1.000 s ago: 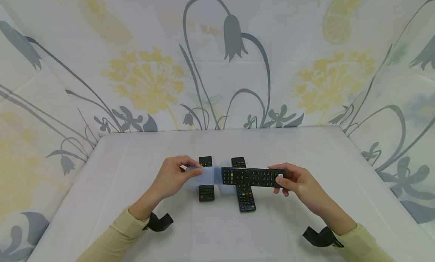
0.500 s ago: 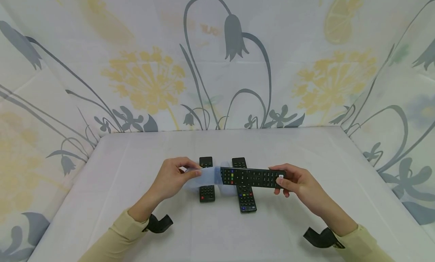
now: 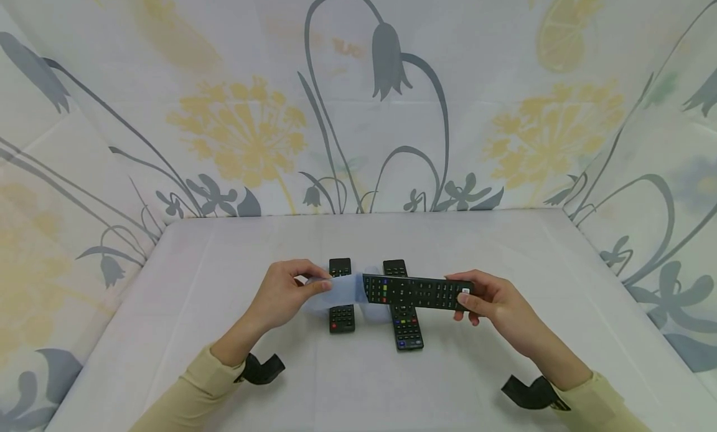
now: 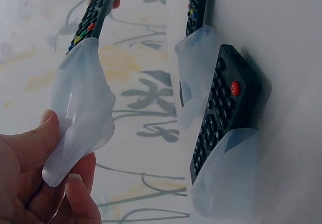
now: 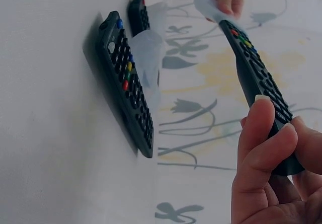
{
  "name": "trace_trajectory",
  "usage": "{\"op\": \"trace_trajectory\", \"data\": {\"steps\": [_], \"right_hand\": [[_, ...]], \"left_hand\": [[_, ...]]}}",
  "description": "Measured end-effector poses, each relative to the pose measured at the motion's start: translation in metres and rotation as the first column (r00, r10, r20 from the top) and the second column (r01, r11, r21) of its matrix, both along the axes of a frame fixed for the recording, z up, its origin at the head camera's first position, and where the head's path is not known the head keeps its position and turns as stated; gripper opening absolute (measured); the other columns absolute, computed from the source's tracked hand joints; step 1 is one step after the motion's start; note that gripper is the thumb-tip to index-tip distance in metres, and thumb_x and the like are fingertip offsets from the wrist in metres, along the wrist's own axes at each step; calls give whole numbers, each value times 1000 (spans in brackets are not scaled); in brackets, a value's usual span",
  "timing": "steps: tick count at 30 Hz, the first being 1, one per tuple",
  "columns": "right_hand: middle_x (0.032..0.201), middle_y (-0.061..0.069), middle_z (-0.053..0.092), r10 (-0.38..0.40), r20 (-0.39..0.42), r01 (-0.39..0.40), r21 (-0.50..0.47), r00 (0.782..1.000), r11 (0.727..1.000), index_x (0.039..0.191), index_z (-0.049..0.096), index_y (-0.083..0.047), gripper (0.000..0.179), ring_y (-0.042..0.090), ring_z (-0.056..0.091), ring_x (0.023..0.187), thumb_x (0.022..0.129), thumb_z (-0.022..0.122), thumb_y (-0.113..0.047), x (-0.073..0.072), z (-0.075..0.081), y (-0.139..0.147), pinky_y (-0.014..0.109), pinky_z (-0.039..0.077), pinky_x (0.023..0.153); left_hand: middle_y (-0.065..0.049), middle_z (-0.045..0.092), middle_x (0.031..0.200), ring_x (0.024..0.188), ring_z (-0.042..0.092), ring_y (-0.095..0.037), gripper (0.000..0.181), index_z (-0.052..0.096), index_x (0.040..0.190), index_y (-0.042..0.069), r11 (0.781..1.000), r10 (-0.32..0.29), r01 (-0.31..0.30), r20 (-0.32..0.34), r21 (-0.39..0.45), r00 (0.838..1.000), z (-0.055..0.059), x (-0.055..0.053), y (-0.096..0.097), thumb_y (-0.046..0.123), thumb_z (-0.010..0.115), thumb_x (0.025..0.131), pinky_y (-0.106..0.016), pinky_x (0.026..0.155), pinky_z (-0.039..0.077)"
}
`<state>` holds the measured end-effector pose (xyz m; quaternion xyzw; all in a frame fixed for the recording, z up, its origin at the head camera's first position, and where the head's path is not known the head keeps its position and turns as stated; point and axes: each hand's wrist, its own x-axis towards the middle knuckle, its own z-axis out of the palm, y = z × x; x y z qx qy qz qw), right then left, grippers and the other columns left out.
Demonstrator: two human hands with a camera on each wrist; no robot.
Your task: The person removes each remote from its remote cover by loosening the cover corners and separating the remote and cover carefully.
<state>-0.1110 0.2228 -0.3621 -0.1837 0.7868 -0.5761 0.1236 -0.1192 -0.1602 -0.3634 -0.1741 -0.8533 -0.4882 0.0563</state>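
Note:
In the head view my left hand point(image 3: 288, 293) pinches the far left end of a translucent bluish sleeve point(image 3: 344, 289) between thumb and fingers. A black remote control point(image 3: 417, 292) reaches into the sleeve's mouth with its left end, raised above the table. My right hand point(image 3: 493, 297) grips the bare right end of that remote, thumb on its face. Seen from the left wrist, the sleeve point(image 4: 83, 103) hangs loose and wrinkled around the remote's coloured-button end. The right wrist view shows the fingers curled round the remote point(image 5: 259, 73).
Two more black remotes lie below: a shorter remote point(image 3: 342, 320) at left and a longer remote point(image 3: 407, 332) at right, crossed by the held one. Two more translucent sleeves lie beside them, one sleeve point(image 4: 226, 178) by the shorter remote, another sleeve point(image 4: 196, 68) between them. Patterned cloth point(image 3: 358, 139) stands behind.
Both hands keep their holds. The sleeve's mouth now crosses the remote at more of a slant, and my right hand has shifted very slightly to the right.

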Motion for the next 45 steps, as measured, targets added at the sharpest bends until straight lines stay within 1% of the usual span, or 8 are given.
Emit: {"op": "trace_trajectory", "data": {"steps": [10, 15, 17, 24, 31, 34, 40, 45], "right_hand": [[85, 18, 65, -36, 8, 36, 0, 999, 999, 134, 54, 2, 36, 30, 60, 68, 100, 59, -8, -2, -4, 5, 29, 51, 61], [93, 17, 61, -166, 12, 166, 12, 986, 986, 136, 52, 2, 37, 25, 62, 72, 102, 57, -11, -4, -5, 29, 28, 52, 64], [95, 16, 60, -211, 1, 211, 25, 977, 977, 136, 52, 2, 36, 24, 63, 73, 103, 56, -12, -5, -4, 40, 28, 52, 64], [96, 17, 60, -211, -37, 212, 56, 977, 976, 137, 51, 0, 38, 22, 66, 76, 103, 57, -16, -10, -2, 58, 29, 53, 66], [96, 8, 64, -231, -64, 235, 73, 971, 969, 136, 50, 2, 39, 17, 66, 76, 103, 57, -16, -10, -4, 67, 26, 54, 66], [96, 6, 64, -236, -67, 241, 75, 969, 968, 137, 50, 2, 39, 17, 66, 76, 103, 57, -16, -11, -3, 71, 26, 54, 67], [98, 3, 66, -260, -74, 267, 90, 963, 960, 135, 53, -6, 35, 19, 66, 77, 103, 58, -18, -13, 0, 77, 26, 54, 68], [96, 2, 67, -277, -84, 284, 88, 957, 955, 132, 56, -12, 31, 19, 65, 76, 102, 58, -19, -14, 2, 80, 26, 54, 68]], "left_hand": [[6, 72, 87, 78, 62, -15, 6, 78, 90, 14, 1000, 19, -19, 8, 3, 1000, -4, -3, 0, 14, 80, 85, -28, 65, 52], [2, 72, 89, 84, 63, -16, 6, 76, 92, 11, 989, 149, -149, 19, 17, 989, -8, -8, -11, 11, 79, 86, -30, 72, 50], [0, 72, 91, 88, 64, -17, 7, 76, 93, 9, 984, 173, -173, 23, 28, 985, -7, -8, -15, 11, 78, 86, -30, 75, 50], [-1, 73, 93, 89, 64, -18, 9, 76, 95, 9, 992, 120, -122, 30, 42, 992, -7, -11, -10, 12, 78, 87, -30, 76, 51], [-1, 73, 93, 90, 65, -18, 11, 76, 97, 9, 993, 102, -105, 40, 57, 994, -6, -14, -2, 13, 78, 87, -37, 80, 51], [-1, 73, 94, 89, 64, -18, 11, 76, 97, 9, 993, 92, -95, 48, 71, 995, -6, -16, 1, 13, 78, 87, -35, 77, 51], [2, 72, 95, 87, 63, -17, 10, 77, 96, 12, 995, 65, -70, 73, 75, 995, -7, -19, 11, 13, 79, 87, -30, 72, 52], [3, 72, 95, 86, 63, -16, 11, 76, 98, 14, 996, 31, -38, 83, 75, 996, -4, -23, 20, 16, 78, 87, -34, 72, 52]]}}
